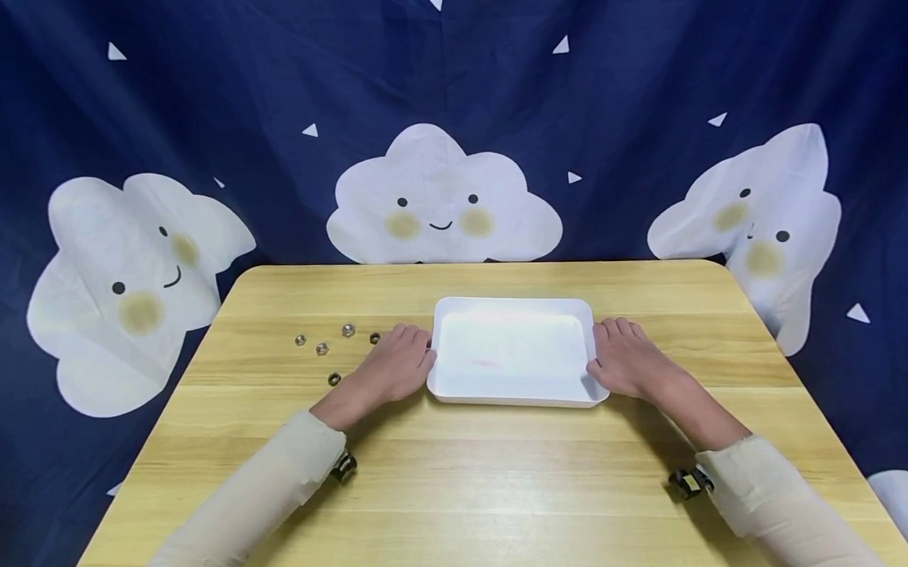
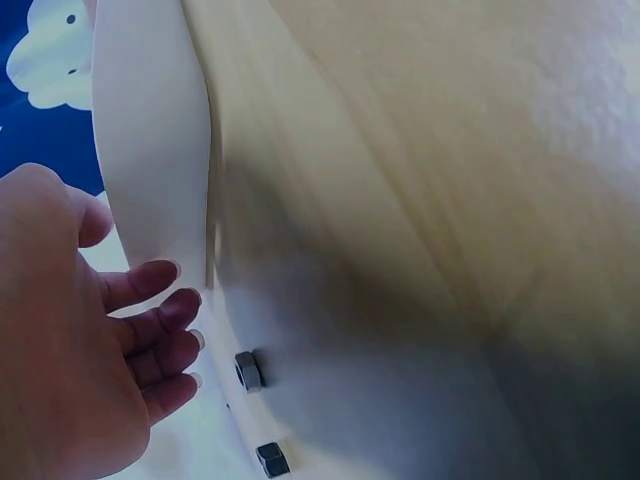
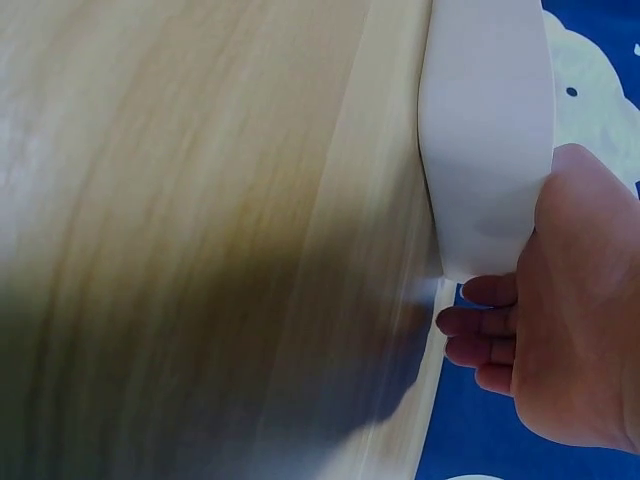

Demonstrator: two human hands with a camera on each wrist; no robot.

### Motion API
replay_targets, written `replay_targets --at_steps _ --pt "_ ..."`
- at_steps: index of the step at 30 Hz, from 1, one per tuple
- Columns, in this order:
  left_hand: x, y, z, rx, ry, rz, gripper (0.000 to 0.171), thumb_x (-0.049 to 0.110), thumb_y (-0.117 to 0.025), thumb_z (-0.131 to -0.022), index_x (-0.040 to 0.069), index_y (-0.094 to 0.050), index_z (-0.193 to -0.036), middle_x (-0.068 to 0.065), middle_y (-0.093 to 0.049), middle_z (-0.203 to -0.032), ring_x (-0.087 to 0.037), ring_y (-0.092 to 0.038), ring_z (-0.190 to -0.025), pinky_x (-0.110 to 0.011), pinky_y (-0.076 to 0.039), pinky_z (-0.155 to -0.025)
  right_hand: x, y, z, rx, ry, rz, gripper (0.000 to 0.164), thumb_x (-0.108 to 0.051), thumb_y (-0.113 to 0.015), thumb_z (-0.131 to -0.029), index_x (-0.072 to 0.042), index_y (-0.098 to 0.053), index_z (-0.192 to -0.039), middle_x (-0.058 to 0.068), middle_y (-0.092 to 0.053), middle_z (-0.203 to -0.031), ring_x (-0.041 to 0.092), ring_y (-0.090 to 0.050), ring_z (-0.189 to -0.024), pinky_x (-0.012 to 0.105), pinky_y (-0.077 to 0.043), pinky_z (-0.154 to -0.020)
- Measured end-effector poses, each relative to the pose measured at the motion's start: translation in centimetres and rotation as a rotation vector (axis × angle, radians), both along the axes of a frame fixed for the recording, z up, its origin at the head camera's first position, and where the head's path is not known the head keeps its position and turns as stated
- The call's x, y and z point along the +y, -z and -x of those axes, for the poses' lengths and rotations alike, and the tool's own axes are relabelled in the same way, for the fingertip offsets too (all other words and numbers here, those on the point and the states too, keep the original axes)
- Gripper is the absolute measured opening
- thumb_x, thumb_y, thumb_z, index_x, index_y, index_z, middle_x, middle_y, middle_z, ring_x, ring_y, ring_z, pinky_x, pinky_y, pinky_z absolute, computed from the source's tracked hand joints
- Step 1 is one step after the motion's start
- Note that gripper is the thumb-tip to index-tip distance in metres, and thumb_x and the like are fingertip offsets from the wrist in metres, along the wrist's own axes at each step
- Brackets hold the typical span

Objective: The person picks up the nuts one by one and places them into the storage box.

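A shallow white rectangular tray [image 1: 510, 348] with nothing in it is on the wooden table. At its left end my left hand [image 1: 400, 360] grips the rim, thumb along the edge and fingers curled below it. My right hand [image 1: 625, 357] holds the opposite end the same way. The left wrist view shows the fingers [image 2: 165, 320] bent against the tray's end wall [image 2: 155, 130]. In the right wrist view, curled fingers [image 3: 480, 322] meet the tray's lower corner. Several hex nuts lie left of my left hand, among them a silver nut [image 1: 348, 330] and a dark nut [image 1: 334, 378].
Wooden table [image 1: 491, 491] spreads out in front of the tray and to both sides. Behind it hangs a dark blue curtain [image 1: 612, 86] printed with white clouds. A dark nut [image 1: 375, 338] sits close by my left knuckles.
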State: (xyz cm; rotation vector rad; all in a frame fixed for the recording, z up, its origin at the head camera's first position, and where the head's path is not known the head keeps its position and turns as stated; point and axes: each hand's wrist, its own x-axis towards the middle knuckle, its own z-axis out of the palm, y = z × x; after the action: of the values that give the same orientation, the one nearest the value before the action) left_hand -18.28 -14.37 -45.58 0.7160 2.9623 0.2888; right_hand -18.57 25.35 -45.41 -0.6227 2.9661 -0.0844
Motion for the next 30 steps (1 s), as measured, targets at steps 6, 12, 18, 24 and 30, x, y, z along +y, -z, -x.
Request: replay_targets --at_steps 6,12,18,24,30 --pt "-1.1 -0.4 0.1 -0.002 -0.01 -0.019 0.041 0.027 -0.031 -0.11 0.002 -0.057 -0.129 -0.016 -0.061 -0.126 -0.032 -0.053 -0.116 -0.049 -0.045 -0.101 0.0 0.1 0.1 0.003 0.008 0.018 0.053 -0.024 -0.047 -0.094 0.015 -0.047 -0.13 0.033 -0.053 -0.134 0.049 -0.046 -0.127 0.064 -0.036 -0.112" --pt "-2.0 -0.3 0.1 -0.011 -0.028 -0.057 0.042 0.026 -0.031 -0.109 0.004 -0.058 -0.132 -0.013 -0.062 -0.129 -0.03 -0.053 -0.117 -0.048 -0.045 -0.107 -0.1 0.1 0.1 -0.009 0.007 0.009 0.056 -0.025 -0.046 -0.096 0.016 -0.044 -0.133 0.034 -0.052 -0.136 0.049 -0.045 -0.128 0.064 -0.035 -0.113" --pt "-2.8 0.0 0.1 0.027 -0.034 -0.071 0.038 0.025 -0.036 -0.109 0.003 -0.06 -0.128 -0.013 -0.064 -0.126 -0.029 -0.056 -0.116 -0.046 -0.046 -0.106 -0.1 0.3 0.1 -0.017 0.01 0.012 0.055 -0.025 -0.046 -0.096 0.016 -0.045 -0.133 0.033 -0.053 -0.133 0.048 -0.046 -0.126 0.064 -0.037 -0.112" --pt "-3.2 0.2 -0.1 0.052 -0.039 -0.078 0.031 0.024 -0.048 -0.107 0.003 -0.061 -0.125 -0.014 -0.066 -0.124 -0.03 -0.058 -0.114 -0.046 -0.048 -0.103 -0.2 0.2 0.1 -0.036 0.021 0.017 0.058 -0.025 -0.046 -0.096 0.016 -0.043 -0.136 0.034 -0.052 -0.136 0.049 -0.045 -0.128 0.064 -0.035 -0.114" --pt "-3.8 0.5 0.0 0.059 -0.042 -0.108 0.031 0.025 -0.057 -0.106 0.002 -0.062 -0.125 -0.014 -0.067 -0.123 -0.029 -0.06 -0.113 -0.045 -0.048 -0.104 -0.1 0.2 0.0 -0.029 0.021 0.016 0.058 -0.026 -0.046 -0.096 0.016 -0.044 -0.135 0.033 -0.052 -0.136 0.049 -0.045 -0.127 0.064 -0.036 -0.113"
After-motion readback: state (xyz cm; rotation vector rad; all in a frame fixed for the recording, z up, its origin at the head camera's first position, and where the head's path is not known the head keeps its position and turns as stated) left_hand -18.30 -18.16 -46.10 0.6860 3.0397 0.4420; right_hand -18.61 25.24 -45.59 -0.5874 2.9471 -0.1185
